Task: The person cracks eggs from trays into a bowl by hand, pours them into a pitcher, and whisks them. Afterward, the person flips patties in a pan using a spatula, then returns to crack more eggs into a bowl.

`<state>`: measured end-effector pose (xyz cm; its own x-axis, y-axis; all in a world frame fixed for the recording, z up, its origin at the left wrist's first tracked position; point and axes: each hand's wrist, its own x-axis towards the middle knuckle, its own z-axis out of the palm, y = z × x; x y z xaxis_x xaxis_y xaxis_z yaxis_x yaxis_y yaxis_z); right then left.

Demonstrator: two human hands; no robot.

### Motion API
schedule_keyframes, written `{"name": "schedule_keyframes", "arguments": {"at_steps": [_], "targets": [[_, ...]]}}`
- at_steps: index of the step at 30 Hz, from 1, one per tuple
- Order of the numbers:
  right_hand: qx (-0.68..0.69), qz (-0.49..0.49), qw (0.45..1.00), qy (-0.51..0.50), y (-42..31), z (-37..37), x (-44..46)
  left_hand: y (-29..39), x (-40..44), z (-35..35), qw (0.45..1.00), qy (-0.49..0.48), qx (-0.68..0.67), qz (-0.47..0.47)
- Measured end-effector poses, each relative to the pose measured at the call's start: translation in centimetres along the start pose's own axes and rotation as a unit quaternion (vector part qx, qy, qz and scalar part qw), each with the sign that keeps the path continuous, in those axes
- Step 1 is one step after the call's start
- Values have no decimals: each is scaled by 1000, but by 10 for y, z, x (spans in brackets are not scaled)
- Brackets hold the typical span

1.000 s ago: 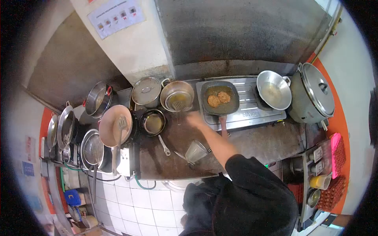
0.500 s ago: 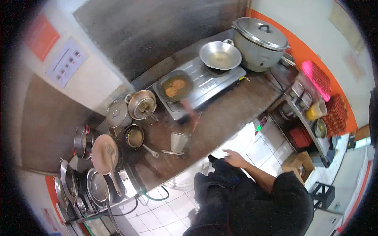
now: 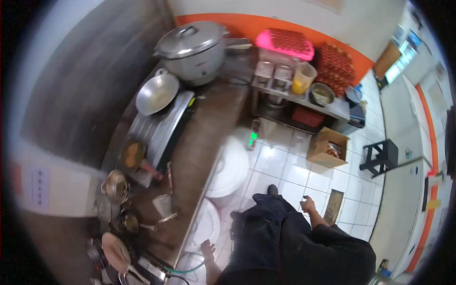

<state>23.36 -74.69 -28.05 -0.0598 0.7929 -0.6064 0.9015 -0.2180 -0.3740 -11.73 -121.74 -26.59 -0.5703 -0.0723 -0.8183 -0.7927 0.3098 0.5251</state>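
Note:
My left hand [image 3: 207, 249] hangs low beside the counter's front edge, fingers apart and holding nothing. Nearest to it is a white round lid or tub [image 3: 205, 223] under the counter edge. Over the tiled floor, my right hand [image 3: 308, 204] is loosely curved with nothing visible in it. On the gas stove [image 3: 166, 130] stand a dark frying pan [image 3: 132, 156] with browned food in it and a metal wok [image 3: 157, 93]. A metal cup [image 3: 163, 205] sits on the counter [image 3: 209, 114] near the pan's handle.
A large lidded pot [image 3: 192, 50] stands at the back corner. The side shelf [image 3: 304, 103] bears a yellow-filled jug [image 3: 303, 78], a bowl [image 3: 322, 94] and stacked egg trays [image 3: 335, 69]. A cardboard box [image 3: 327, 147] and a black stool [image 3: 380, 156] stand on the floor.
My view has swung right, so the stove now appears farther left and more floor shows. My left hand has come into sight, and my right hand has moved away from the counter.

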Motion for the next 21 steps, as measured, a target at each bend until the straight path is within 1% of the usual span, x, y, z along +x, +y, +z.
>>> {"name": "schedule_keyframes", "arguments": {"at_steps": [1, 2, 3, 5, 6, 7, 8, 9, 11, 12, 13, 14, 15, 17, 18, 19, 20, 21], "targets": [[-2, -55, 997, 45, -6, -4, 2, 12, 2, 23, 999, -30, 21, 23], [6, -75, 995, 64, -6, -15, 2, 22, 2, 50, 996, -60, 39, 45], [26, -65, 995, 68, -12, -32, 1, 32, 6, 78, 995, -73, 44, 47], [64, -73, 991, 96, -18, -68, 11, 43, 18, 138, 986, -94, 130, 46], [77, -90, 988, 103, -16, -89, 25, 43, 10, 178, 986, -102, 128, 42], [92, -109, 984, 108, -14, -107, 40, 51, 5, 222, 980, -120, 140, 71], [65, -126, 977, 157, -14, -128, 53, 59, -2, 251, 973, -132, 162, 97], [115, -128, 972, 161, -15, -152, 65, 70, -7, 283, 964, -146, 183, 124], [149, -134, 959, 200, -14, -192, 100, 95, -24, 358, 892, -151, 361, 224], [143, -131, 960, 204, -25, -220, 109, 102, -33, 394, 878, -151, 358, 281], [171, -125, 953, 215, -52, -254, 108, 109, -39, 433, 861, -151, 350, 337], [198, -119, 947, 224, -73, -285, 110, 130, -67, 467, 853, -170, 349, 349], [193, -118, 947, 226, -84, -312, 123, 158, -103, 501, 845, -187, 348, 361], [154, -211, 922, 286, -107, -355, 153, 189, -127, 564, 822, -243, 272, 437], [153, -208, 922, 287, -119, -377, 169, 209, -141, 594, 814, -246, 273, 450], [175, -232, 909, 298, -130, -398, 185, 231, -158, 624, 806, -250, 274, 462], [196, -256, 895, 310, -142, -420, 201, 260, -189, 653, 794, -251, 269, 483], [193, -251, 895, 313, -157, -442, 216, 286, -218, 682, 783, -253, 264, 503]]}}
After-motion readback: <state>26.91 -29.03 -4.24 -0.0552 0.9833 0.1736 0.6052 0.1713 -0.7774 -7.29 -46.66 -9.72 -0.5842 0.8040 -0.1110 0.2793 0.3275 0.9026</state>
